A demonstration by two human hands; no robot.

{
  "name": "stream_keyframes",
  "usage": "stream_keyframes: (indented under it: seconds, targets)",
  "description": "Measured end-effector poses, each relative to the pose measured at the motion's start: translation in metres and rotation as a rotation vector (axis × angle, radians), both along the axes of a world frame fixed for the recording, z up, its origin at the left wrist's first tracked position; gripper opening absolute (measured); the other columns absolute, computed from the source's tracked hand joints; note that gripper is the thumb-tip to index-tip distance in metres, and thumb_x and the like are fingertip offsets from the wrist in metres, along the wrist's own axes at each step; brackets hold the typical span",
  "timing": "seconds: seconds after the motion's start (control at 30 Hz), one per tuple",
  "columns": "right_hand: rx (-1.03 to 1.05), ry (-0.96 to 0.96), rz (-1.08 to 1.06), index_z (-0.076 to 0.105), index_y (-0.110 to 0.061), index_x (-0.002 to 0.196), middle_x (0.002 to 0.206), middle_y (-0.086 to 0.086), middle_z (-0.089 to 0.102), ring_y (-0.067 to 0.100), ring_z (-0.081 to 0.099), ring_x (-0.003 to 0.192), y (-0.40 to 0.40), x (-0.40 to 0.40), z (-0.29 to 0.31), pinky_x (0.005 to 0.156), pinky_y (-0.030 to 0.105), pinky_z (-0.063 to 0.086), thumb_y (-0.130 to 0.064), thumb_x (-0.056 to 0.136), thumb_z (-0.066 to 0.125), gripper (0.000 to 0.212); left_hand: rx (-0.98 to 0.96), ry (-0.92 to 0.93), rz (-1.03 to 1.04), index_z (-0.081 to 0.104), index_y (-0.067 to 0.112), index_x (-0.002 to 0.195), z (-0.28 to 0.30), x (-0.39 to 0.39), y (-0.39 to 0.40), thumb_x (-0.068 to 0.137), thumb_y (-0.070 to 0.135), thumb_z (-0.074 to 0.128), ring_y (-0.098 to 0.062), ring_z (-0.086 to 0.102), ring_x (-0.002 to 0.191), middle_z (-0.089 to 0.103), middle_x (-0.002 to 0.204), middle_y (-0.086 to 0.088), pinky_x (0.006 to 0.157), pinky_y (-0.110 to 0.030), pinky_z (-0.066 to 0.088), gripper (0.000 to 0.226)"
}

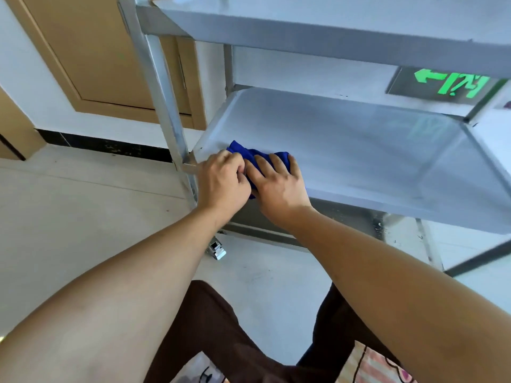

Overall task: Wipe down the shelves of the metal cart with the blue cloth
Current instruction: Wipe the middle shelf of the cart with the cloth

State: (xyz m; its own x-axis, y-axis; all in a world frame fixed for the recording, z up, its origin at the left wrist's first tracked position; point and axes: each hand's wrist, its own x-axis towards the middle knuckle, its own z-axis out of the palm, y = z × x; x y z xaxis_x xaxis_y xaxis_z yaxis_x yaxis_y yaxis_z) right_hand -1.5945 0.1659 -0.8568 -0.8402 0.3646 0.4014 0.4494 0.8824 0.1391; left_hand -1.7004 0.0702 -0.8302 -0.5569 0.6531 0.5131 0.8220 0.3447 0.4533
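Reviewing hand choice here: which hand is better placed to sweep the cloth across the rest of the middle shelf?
Probably the right hand: it lies over the blue cloth, nearer the unwiped span of the middle shelf. The left hand sits at the corner post.

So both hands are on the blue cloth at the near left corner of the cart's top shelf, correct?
Not the top shelf. The head view shows the left hand and right hand on the blue cloth at the near left corner of the middle shelf, beneath the top shelf.
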Motion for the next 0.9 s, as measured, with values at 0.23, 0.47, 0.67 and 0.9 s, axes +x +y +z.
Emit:
stream_keyframes:
  seconds: [0.23, 0.47, 0.67, 0.9]
  targets:
    - [0.088, 0.134, -0.075, 0.054, -0.021, 0.140, 0.135, 0.005, 0.060, 0.034, 0.053, 0.123, 0.039, 0.083, -0.011, 0.109, 0.058, 0.034, -0.033, 0.098, 0.060, 0.045, 0.035, 0.093, -0.259, 0.054, 0.010, 0.068, 0.001, 0.057, 0.043, 0.073, 0.002, 0.053, -0.029, 0.050, 0.068, 0.058, 0.073, -0.006, 0.063, -0.041, 0.045, 0.010]
    - [0.101, 0.181, -0.187, 0.056, -0.021, 0.138, 0.134, 0.005, 0.060, 0.036, 0.052, 0.127, 0.079, 0.162, -0.017, 0.111, 0.059, 0.031, -0.033, 0.097, 0.060, 0.042, 0.061, 0.143, -0.484, 0.061, 0.010, 0.079, -0.007, 0.115, 0.087, 0.076, 0.005, 0.050, -0.028, 0.055, 0.066, 0.063, 0.080, -0.006, 0.060, -0.038, 0.048, 0.013]
    - [0.113, 0.212, -0.271, 0.054, -0.020, 0.139, 0.136, 0.005, 0.058, 0.036, 0.048, 0.131, 0.117, 0.230, -0.024, 0.113, 0.060, 0.029, -0.031, 0.096, 0.067, 0.046, -0.106, 0.211, -0.513, 0.059, 0.014, 0.112, -0.015, 0.165, 0.127, 0.083, 0.020, 0.056, -0.030, 0.060, 0.092, 0.064, 0.109, -0.003, 0.080, -0.043, 0.047, 0.029]
    - [0.078, 0.212, -0.406, 0.050, -0.021, 0.138, 0.136, 0.003, 0.057, 0.035, 0.043, 0.133, 0.146, 0.302, -0.023, 0.116, 0.059, 0.024, -0.029, 0.092, 0.071, 0.051, -0.165, 0.306, -0.557, 0.060, 0.016, 0.117, -0.012, 0.223, 0.159, 0.085, 0.027, 0.062, -0.029, 0.059, 0.095, 0.065, 0.109, -0.001, 0.082, -0.043, 0.045, 0.034]
